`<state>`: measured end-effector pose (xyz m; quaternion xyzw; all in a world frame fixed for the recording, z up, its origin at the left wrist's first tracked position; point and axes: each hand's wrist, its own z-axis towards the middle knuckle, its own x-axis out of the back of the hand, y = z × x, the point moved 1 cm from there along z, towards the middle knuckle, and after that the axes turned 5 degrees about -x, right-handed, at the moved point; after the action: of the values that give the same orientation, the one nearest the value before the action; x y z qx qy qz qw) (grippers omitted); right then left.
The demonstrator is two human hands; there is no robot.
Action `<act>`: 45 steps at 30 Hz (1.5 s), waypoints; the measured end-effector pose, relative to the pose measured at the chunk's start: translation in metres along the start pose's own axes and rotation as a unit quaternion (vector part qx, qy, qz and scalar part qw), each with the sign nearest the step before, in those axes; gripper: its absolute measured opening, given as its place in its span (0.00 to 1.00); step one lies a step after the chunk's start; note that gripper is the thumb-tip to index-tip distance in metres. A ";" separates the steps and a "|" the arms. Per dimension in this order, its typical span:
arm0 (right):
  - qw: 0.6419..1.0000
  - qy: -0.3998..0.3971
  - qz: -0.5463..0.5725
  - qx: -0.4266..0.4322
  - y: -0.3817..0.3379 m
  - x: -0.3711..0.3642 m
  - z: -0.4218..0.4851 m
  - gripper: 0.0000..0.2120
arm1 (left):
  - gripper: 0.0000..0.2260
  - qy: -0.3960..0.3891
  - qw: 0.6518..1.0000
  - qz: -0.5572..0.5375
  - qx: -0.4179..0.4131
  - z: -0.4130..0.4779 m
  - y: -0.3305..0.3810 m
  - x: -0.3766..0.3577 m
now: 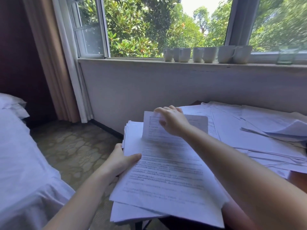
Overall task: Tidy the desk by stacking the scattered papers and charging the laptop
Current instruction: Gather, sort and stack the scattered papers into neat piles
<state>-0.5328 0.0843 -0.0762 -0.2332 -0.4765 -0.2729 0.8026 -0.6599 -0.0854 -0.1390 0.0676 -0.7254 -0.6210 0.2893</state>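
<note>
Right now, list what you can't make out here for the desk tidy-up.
- Laptop and charger: neither shows in the head view. Loose papers cover the desk, which the right edge cuts off.
- Print on the top sheet: motion-blurred, unreadable.
- Fingers of the left hand: hidden under the stack it grips.
- Fingertips of the right hand: blurred at the sheet's lifted far edge.

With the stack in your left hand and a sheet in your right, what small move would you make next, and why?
Probably lower the sheet flat and square it with the stack. The right hand holds its far end curled up, it lies skewed over the stack that the left hand grips, and more papers wait on the desk.
</note>
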 end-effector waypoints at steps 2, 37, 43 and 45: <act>0.998 0.038 -0.047 -0.006 0.002 0.003 -0.006 0.21 | 0.24 -0.008 1.000 0.007 -0.014 0.001 -0.002 -0.001; 0.938 -0.079 0.297 -0.163 0.055 -0.019 -0.052 0.27 | 0.21 -0.013 0.986 0.162 0.033 0.035 -0.010 0.000; 0.953 -0.117 0.241 -0.139 0.066 -0.023 -0.055 0.27 | 0.20 0.000 0.988 0.153 0.019 0.032 -0.014 -0.003; 0.968 -0.090 0.153 -0.177 0.074 -0.018 -0.052 0.24 | 0.19 0.017 0.987 0.159 0.013 0.031 -0.017 -0.007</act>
<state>-0.4581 0.1098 -0.1237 -0.4654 -0.4493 -0.2046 0.7346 -0.6743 -0.0590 -0.1591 -0.0342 -0.7298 -0.5562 0.3961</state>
